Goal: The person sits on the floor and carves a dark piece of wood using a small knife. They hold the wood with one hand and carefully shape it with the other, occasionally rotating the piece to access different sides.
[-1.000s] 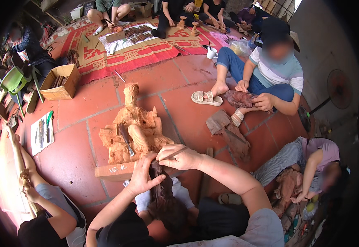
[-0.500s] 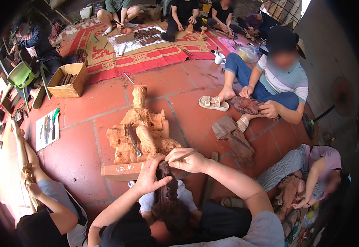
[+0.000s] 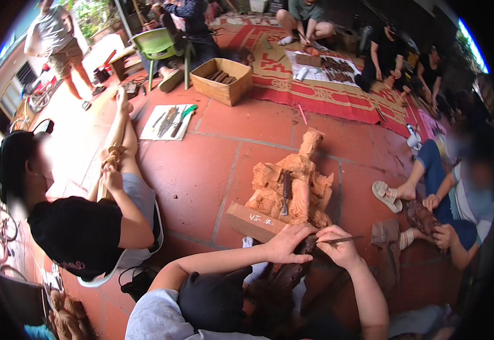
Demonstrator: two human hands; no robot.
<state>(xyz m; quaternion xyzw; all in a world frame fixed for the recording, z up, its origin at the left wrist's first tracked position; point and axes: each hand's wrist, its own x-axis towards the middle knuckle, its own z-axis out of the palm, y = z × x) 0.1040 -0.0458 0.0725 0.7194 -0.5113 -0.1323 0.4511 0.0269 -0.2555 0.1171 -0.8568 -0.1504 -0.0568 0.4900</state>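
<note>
My left hand (image 3: 290,244) rests over the top of a dark brown wood carving (image 3: 287,276), its fingers curled round the head end and thumb along the near side. In my right hand (image 3: 338,248) a thin carving tool (image 3: 347,239) is pinched like a pen, its tip end at the carving's top. The carving's lower part is in shadow by my legs. Just beyond my hands stands a large pale-orange wood statue (image 3: 309,170) of a figure on a block base (image 3: 255,221). A dark-handled chisel (image 3: 286,194) lies against the statue.
A person in black (image 3: 80,232) sits close at my left; another person (image 3: 467,198) works a dark carving (image 3: 421,218) at right. Farther off are a cardboard box (image 3: 221,82) of wood pieces, tools on white paper (image 3: 167,122) and a red patterned mat (image 3: 315,96).
The view has swung to the left, so the statue and my hands appear farther right. The person at left shows more fully. Both hands keep their hold on the carving and the tool.
</note>
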